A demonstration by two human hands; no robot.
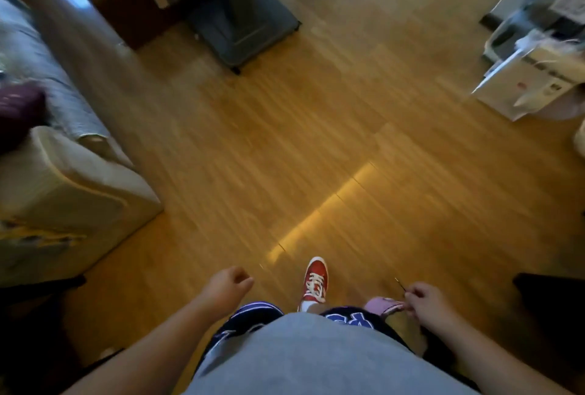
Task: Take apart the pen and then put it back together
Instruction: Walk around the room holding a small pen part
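Note:
My right hand [427, 301] is low at the right and pinches a thin dark rod [399, 283] that sticks up and to the left from my fingertips; it looks like the pen's refill. My left hand [226, 287] is low at the left, about a body's width away, with its fingers curled closed. A faint glint [261, 265] shows just beyond its fingers. The view is too blurred to tell whether this hand holds a pen part. No other pen part is visible.
I stand on a wooden floor [316, 157], with a red shoe [315, 280] and a pink slipper [384, 304] below me. A beige sofa [63, 192] is at the left. A dark table base [240, 27] stands ahead, and white boxes [531, 84] are at the right.

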